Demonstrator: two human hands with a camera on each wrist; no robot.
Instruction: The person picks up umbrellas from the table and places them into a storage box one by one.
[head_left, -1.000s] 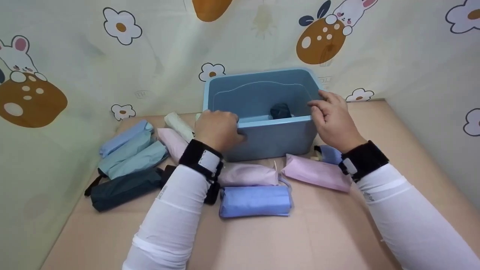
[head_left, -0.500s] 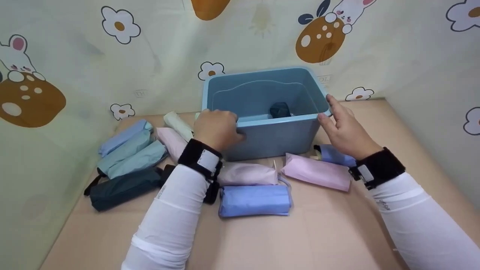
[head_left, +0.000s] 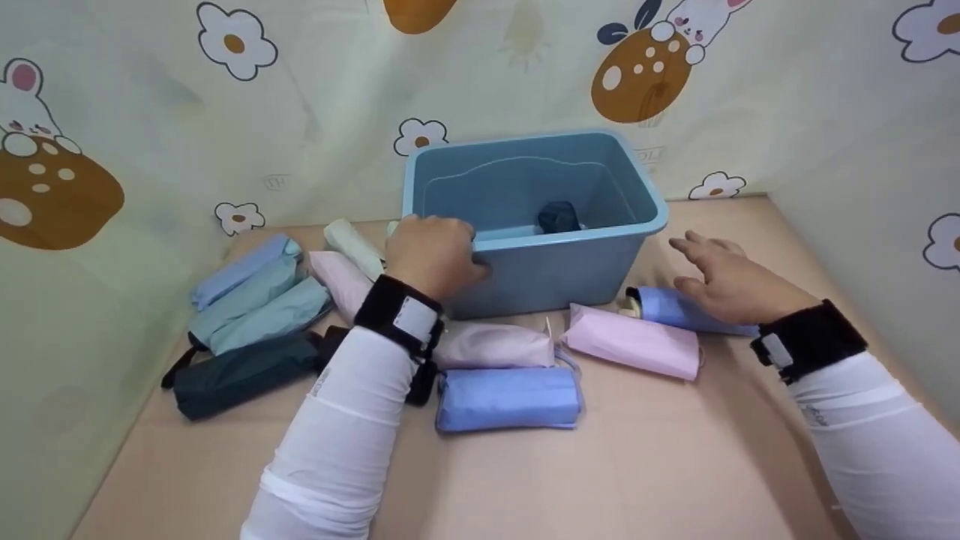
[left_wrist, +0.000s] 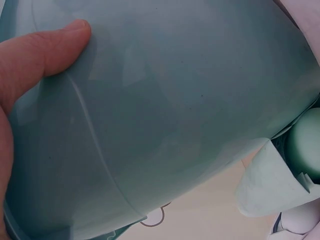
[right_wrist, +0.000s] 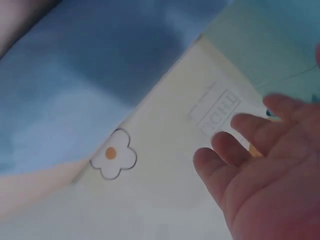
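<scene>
With fingers over the near-left rim, my left hand (head_left: 433, 255) grips the blue-grey plastic bin (head_left: 555, 274). Its thumb (left_wrist: 60, 47) presses on the bin's wall in the left wrist view. A dark folded umbrella (head_left: 559, 217), only partly visible, is inside the bin. To the right of the bin, my right hand (head_left: 739, 281) holds nothing and hovers over a blue folded umbrella (head_left: 664, 306), its fingers spread and apart from the bin. A pink folded umbrella (head_left: 634, 343) lies in front of that blue one.
A lilac umbrella (head_left: 495, 343) and another blue one (head_left: 510, 399) lie before the bin. Several pale, green and blue umbrellas (head_left: 251, 296) and a dark one (head_left: 247, 375) lie left on the beige tabletop (head_left: 562, 480). A patterned cloth (head_left: 322, 112) hangs close behind.
My right hand has let go of the bin's right rim and moved right and down over the blue umbrella. My left hand keeps its grip on the rim.
</scene>
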